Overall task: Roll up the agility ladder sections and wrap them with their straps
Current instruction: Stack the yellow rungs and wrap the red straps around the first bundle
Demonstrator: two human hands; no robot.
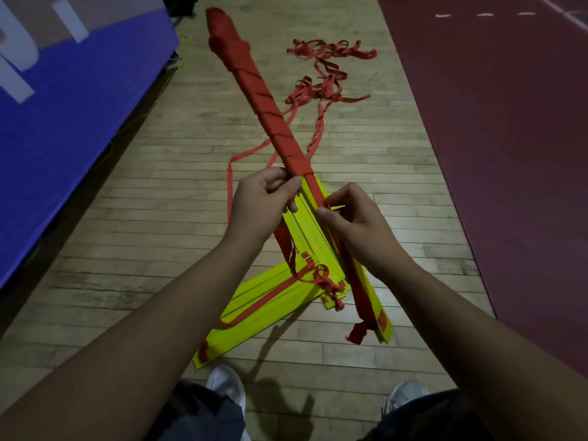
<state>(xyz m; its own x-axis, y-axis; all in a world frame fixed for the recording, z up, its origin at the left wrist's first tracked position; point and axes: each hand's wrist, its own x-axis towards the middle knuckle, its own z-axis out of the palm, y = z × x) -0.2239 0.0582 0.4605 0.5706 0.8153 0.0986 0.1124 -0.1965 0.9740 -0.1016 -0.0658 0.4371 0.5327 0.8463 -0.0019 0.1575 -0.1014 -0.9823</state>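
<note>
The ladder (305,224), a stack of yellow rungs, is held mid-frame, its far half bound in red strap (270,106) and pointing to 11 o'clock. The left hand (257,206) grips the stack at the wrap's edge, steadying it; the right hand (353,221) apparently pinches the strap for another turn. A second stack (254,313) lies at 6 o'clock, loose webbing (321,81) at 12.

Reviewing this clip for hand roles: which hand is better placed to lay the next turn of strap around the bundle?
Right. The right hand pinches the red strap at the wrap's edge, while the left hand grips the rung bundle.
</note>
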